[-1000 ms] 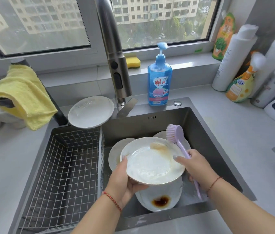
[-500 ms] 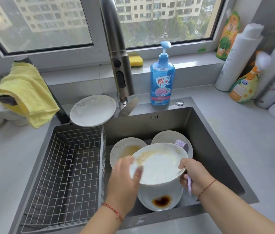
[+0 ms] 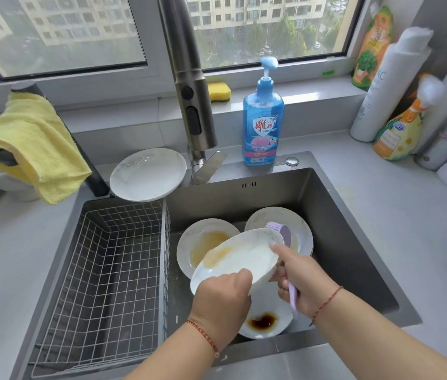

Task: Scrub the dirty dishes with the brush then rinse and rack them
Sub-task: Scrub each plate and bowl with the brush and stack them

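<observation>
Now tilted plate (image 3: 240, 257) gripped in left fingers (image 3: 240, 278), brush (image 3: 289, 270) in right fingers (image 3: 281, 249).

Soft daylight comes in through the window (image 3: 57, 34) ahead of me — bright, even, few hard shadows. The sink (image 3: 340, 229) basin is dimmer. Edges bow outward — wide-angle distortion, slight softness.

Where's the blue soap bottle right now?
The blue soap bottle stands upright on the counter behind the sink, just right of the faucet and below the window ledge.
</observation>
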